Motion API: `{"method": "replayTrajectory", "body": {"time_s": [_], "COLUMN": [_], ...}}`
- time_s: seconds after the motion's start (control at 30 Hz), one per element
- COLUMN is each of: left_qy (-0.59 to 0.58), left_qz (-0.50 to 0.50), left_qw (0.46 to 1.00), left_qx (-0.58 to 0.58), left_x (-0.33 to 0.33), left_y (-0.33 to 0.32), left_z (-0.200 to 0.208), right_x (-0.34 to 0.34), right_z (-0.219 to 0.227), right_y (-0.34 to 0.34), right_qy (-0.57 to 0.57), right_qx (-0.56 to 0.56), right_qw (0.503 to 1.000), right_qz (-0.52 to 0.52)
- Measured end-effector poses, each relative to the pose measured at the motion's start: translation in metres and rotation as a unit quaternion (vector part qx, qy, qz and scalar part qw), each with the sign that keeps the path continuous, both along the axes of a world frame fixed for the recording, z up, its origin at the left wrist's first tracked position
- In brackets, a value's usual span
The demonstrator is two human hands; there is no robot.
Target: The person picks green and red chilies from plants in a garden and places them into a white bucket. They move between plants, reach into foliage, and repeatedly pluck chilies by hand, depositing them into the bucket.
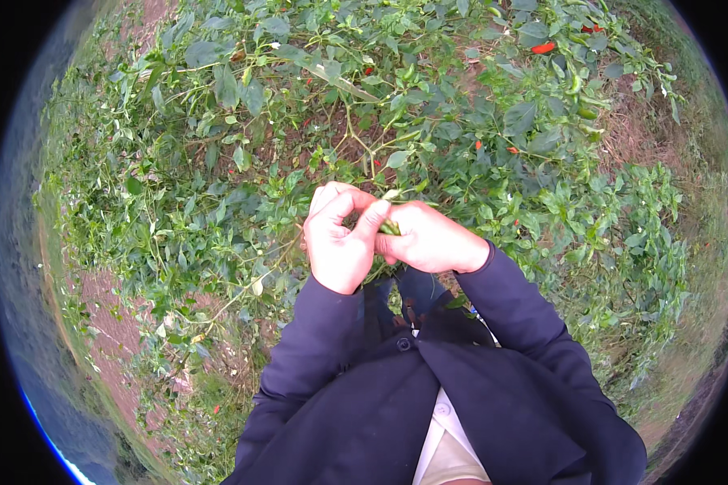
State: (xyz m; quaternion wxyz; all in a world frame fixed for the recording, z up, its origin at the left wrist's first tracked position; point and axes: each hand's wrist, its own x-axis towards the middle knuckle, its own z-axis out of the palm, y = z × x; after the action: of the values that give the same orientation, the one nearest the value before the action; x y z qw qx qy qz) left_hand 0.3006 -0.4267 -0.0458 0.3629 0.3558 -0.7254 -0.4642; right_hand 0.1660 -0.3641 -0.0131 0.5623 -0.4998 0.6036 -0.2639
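Dense bushes (162, 210) crowd round me, bare brown soil (113, 315) off to the left. Right in front of my body, my right hand (437, 237) is curled round slim, smooth green peppers (390, 227); whether they're free of the stem, I can't see. My left hand (337, 230) meets them, thumb and forefinger pressed together in a loop, anything pinched there hidden. So, a small clutch in hand, and plenty left hanging: one glossy red pepper (543, 48) upper right, curved green pods (587, 113) beside it, among broad, pointed leaves (519, 119).
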Motion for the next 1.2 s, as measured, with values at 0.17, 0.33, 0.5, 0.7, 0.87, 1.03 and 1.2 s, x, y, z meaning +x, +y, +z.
{"method": "replayTrajectory", "body": {"time_s": [0.17,0.33,0.5,0.7,0.87,1.03,1.2], "left_qy": [-0.073,-0.307,-0.277,-0.284,-0.292,-0.168,-0.181], "left_qz": [0.148,0.122,-0.048,0.003,-0.133,-0.154,-0.173], "left_qw": [0.983,0.878,0.951,0.912,0.939,0.974,0.943], "left_qx": [0.084,-0.346,-0.126,-0.296,-0.128,-0.010,-0.220], "left_x": [0.029,0.023,-0.061,-0.103,-0.122,-0.106,-0.089], "left_y": [-0.046,-0.073,-0.099,-0.125,-0.132,-0.126,-0.123], "left_z": [0.006,0.029,0.001,-0.049,-0.069,-0.073,-0.067], "right_x": [0.003,-0.074,-0.105,-0.119,-0.125,-0.124,-0.133], "right_z": [0.021,-0.002,-0.069,-0.073,-0.073,-0.083,-0.092], "right_y": [0.031,0.020,-0.039,-0.093,-0.125,-0.114,-0.107], "right_qy": [-0.268,-0.363,-0.272,-0.021,0.266,-0.154,-0.405], "right_qx": [-0.017,-0.007,0.008,-0.220,-0.158,0.004,0.100], "right_qw": [0.952,0.922,0.898,0.879,0.915,0.939,0.882], "right_qz": [0.145,-0.136,-0.347,-0.422,-0.259,-0.308,-0.219]}}
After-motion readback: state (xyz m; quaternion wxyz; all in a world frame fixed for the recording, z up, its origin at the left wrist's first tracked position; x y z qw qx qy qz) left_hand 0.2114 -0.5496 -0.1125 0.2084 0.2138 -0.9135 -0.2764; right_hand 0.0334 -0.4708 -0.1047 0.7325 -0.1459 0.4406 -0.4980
